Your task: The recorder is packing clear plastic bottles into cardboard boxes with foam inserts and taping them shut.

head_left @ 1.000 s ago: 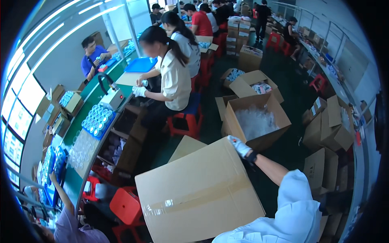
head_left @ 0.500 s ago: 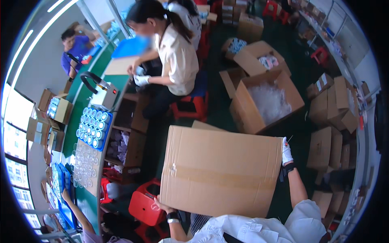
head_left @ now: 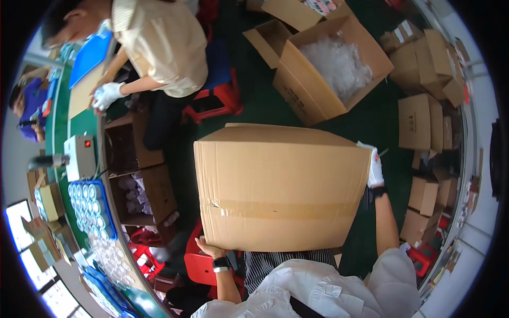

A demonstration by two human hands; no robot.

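A large closed cardboard box [head_left: 281, 180] is held up in front of my body, with a strip of tape running across its side. Bare-skinned, my left hand [head_left: 210, 248] grips its lower left corner; a dark watch and a pale band circle that wrist. On the upper right edge is my right hand [head_left: 374, 168], in a white glove and closed on the box. Something thin sticks out beside the gloved fingers, too small to make out. Most of my fingers are hidden behind the cardboard.
Ahead stands an open carton [head_left: 286, 79] with clear plastic inside. A seated co-worker [head_left: 159, 47] works at the green bench on the left, near a blue tray of jars [head_left: 93, 204]. A red stool [head_left: 199, 262] is by my left hand. Stacked cartons [head_left: 416, 122] line the right.
My view has turned and moved forward, so the co-worker and open carton appear nearer. The box stays between my hands and is tilted so that more of its top shows.
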